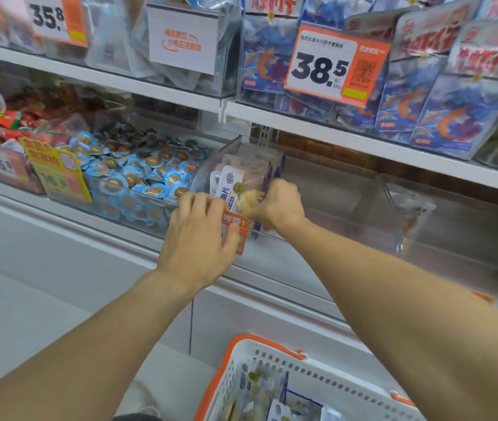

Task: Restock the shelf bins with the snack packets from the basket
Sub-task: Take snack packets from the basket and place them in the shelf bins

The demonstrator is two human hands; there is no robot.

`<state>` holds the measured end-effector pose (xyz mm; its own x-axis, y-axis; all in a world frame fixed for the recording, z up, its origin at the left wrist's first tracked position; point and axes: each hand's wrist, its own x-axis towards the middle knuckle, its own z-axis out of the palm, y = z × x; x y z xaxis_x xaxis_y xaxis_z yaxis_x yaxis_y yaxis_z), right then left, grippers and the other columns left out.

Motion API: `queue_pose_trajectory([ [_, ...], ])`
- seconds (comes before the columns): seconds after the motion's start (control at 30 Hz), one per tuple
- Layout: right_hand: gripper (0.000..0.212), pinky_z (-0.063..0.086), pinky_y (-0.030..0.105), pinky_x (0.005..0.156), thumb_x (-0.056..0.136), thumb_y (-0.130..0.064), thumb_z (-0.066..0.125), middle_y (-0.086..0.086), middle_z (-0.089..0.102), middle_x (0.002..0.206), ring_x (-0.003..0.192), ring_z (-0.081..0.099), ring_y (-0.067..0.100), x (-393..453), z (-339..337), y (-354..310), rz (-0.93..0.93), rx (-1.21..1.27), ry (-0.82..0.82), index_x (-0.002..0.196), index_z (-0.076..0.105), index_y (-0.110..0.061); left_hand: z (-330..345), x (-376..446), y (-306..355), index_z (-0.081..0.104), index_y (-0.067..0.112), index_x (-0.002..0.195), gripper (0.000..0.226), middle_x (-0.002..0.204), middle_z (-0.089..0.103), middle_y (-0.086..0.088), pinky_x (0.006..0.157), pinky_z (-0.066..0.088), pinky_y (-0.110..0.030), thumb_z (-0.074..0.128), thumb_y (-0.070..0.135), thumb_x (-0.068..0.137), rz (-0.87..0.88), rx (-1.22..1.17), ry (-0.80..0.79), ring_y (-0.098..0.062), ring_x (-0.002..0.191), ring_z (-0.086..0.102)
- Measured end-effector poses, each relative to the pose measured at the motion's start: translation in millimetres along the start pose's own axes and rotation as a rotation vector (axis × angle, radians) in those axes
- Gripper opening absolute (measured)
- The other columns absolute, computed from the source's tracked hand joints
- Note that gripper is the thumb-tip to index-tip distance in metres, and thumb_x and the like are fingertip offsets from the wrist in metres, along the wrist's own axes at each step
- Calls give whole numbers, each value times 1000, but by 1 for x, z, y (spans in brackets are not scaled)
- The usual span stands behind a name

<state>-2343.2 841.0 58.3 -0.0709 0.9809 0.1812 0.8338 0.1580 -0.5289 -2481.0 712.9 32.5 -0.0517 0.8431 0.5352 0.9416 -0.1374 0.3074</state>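
We are reaching both arms into one clear bin (pixel 317 189) on the lower shelf. Our right hand (pixel 279 205) is curling round a small stack of snack packets (pixel 235 183), standing them up at the bin's left end; how many are in the stack we cannot tell, though at least two white fronts are showing just left of the knuckles. Our left hand (pixel 200 235) is pressing on the bin's front wall, its fingers bent over the rim and its thumb lying across one orange tag (pixel 237 230) fixed there. Left of that hand, one bin of blue-rimmed egg packs (pixel 138 174) is sitting full, too many to count. Below our wrists, one white basket (pixel 287 375) with orange handles is holding more of the same packets; about three are showing. Above the right hand, one price card (pixel 332 65) is reading 38.5 in front of blue shrimp bags (pixel 442 117)
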Motion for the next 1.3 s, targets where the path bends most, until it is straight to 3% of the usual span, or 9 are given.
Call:
queue_pose_trajectory([
  [0.23, 99, 56, 38, 89, 53, -51, 94, 5, 59, 117, 105, 61, 25, 0, 8, 4, 44, 120, -92, 128, 42, -13, -1, -2, -1, 56, 13, 103, 39, 109, 54, -7, 88, 47, -46, 35, 43, 90, 4, -13, 16, -28, 112, 43],
  [0.53, 99, 53, 33, 89, 62, -46, 89, 9, 55, 130, 115, 59, 26, 7, 23, 11, 120, 88, -299, 137, 37, -7, -1, -5, 0, 57, 13, 103, 34, 108, 55, -6, 86, 47, -45, 40, 39, 91, 10, -12, 41, -27, 111, 43],
  [0.7, 149, 58, 33, 90, 10, -87, 81, -1, 63, 126, 106, 65, 12, 62, 81, 67, 51, 120, -427, 136, 43, -17, 2, -8, -3, 57, 12, 103, 27, 106, 55, -6, 81, 47, -45, 53, 30, 83, 40, 35, 62, -29, 106, 46],
  [0.77, 136, 58, 35, 93, 18, -82, 85, -1, 66, 120, 105, 67, 15, 48, 66, 58, 61, 131, -460, 133, 50, -19, 2, -7, -3, 57, 12, 104, 29, 106, 54, -7, 81, 46, -44, 63, 24, 79, 41, 61, 56, -29, 105, 46],
  [0.87, 79, 62, 39, 84, 54, -55, 89, 7, 70, 114, 98, 69, 23, 3, 15, 19, 156, 171, -527, 118, 65, -15, 1, -6, 2, 58, 12, 107, 33, 109, 55, -6, 89, 44, -44, 66, 23, 77, 20, 85, 42, -29, 108, 47],
  [0.97, 83, 61, 34, 65, 66, -52, 88, 11, 63, 126, 96, 67, 23, -5, -23, 12, 248, 284, -543, 128, 59, -5, -3, -7, 5, 58, 10, 115, 43, 121, 54, -9, 102, 41, -49, 66, 18, 74, 30, 70, 81, -33, 123, 44],
  [1.1, 16, 50, 23, 65, 85, -28, 78, -4, 71, 80, 68, 61, 1, -55, -74, 14, -86, 208, -33, 91, 71, -14, -16, -13, 29, 58, 14, 92, 17, 95, 60, 0, 80, 45, -39, 58, 8, 76, 200, -197, 149, -25, 92, 55],
  [1.2, 8, 42, 14, 60, 86, -16, 73, -9, 63, 63, 56, 55, 2, -122, -95, 38, -388, 308, 188, 79, 70, -18, -9, -34, 57, 61, 21, 95, 15, 91, 68, 4, 72, 50, -38, 50, 16, 86, 263, -230, -258, -23, 84, 62],
  [1.3, 20, 36, 12, 53, 87, -19, 71, -7, 56, 53, 48, 49, 4, -185, -80, 94, -471, 330, 76, 69, 64, -16, 23, -71, 83, 61, 22, 102, 20, 100, 69, -2, 77, 52, -38, 48, 18, 88, 324, -121, -697, -26, 91, 63],
])
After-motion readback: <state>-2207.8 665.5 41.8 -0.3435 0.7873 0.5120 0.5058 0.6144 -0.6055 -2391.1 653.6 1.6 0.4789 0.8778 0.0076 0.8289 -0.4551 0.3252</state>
